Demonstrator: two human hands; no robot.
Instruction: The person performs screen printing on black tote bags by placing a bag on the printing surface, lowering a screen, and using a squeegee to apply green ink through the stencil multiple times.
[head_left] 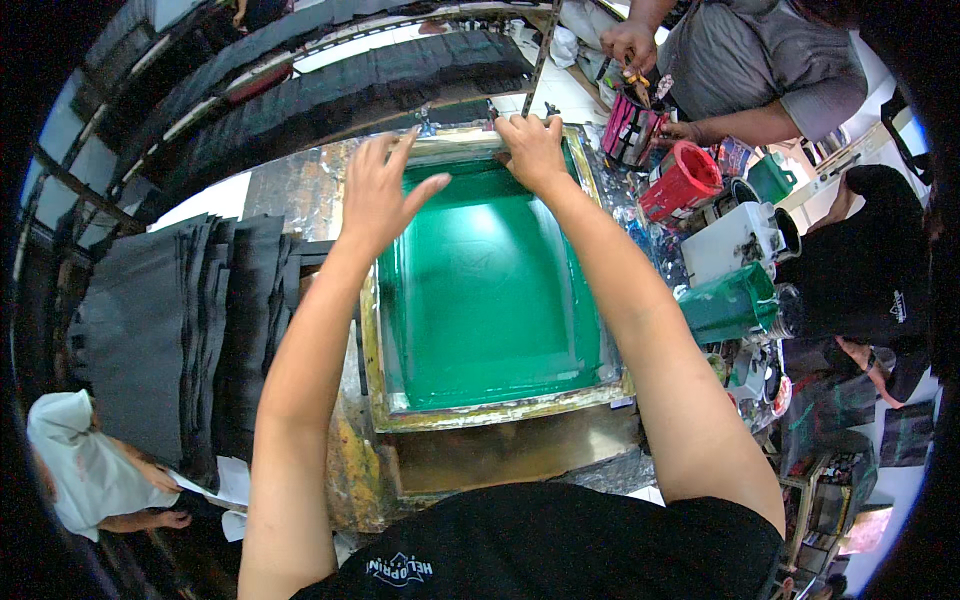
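Observation:
A silk-screen printing frame (500, 410) lies before me, its mesh covered with green ink (480, 290). A faint drawn shape shows near the middle of the mesh. Above the frame's far left corner is my left hand (382, 195), its fingers spread and holding nothing. My right hand (535, 150) is at the far end, fingers curled over a light bar (452, 148) there. Whether this bar belongs to the frame or is a squeegee handle, I cannot tell. Darker, thicker ink lies along that end, between the hands. Small metal clamps (425, 125) stand just beyond the frame.
Stacked dark fabric pieces (150, 340) lie at left, with more dark cloth (390, 85) along a far rack. Ink containers crowd the right: a red bucket (682, 180), a white jug (730, 243), a green tub (730, 305). A person (755, 75) handles a pink-black can (630, 128); others stand nearby.

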